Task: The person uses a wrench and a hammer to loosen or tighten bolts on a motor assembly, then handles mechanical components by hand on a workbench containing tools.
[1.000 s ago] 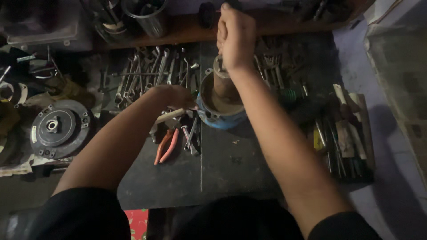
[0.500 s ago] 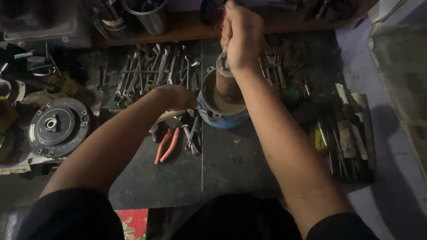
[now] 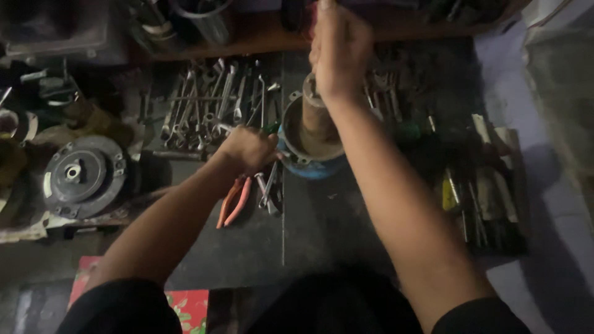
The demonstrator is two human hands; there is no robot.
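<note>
While the round blue-rimmed housing (image 3: 309, 158) is sitting near the middle of the dark counter (image 3: 322, 235), it is being steadied at its left rim by the left hand (image 3: 247, 148), which is curled closed against it; whether a small tool is also being gripped there cannot be told in the dim light. A brownish cylinder (image 3: 318, 120) is standing upright inside the housing, and the right hand (image 3: 339, 52) is being held in a closed fist directly above it, wrapped around something upright that is mostly hidden by the fingers. Judging from this, the cylinder is being worked in or out of the housing, and the job is looking only partly done, since the cylinder is standing well proud of the rim. Orange-handled pliers (image 3: 232, 201) are lying just below the left hand, a row of wrenches (image 3: 210, 99) is being kept spread out behind it, and more tools (image 3: 482, 185) are lying at the right edge. A round metal disc (image 3: 80, 176) is resting well apart on the left.
</note>
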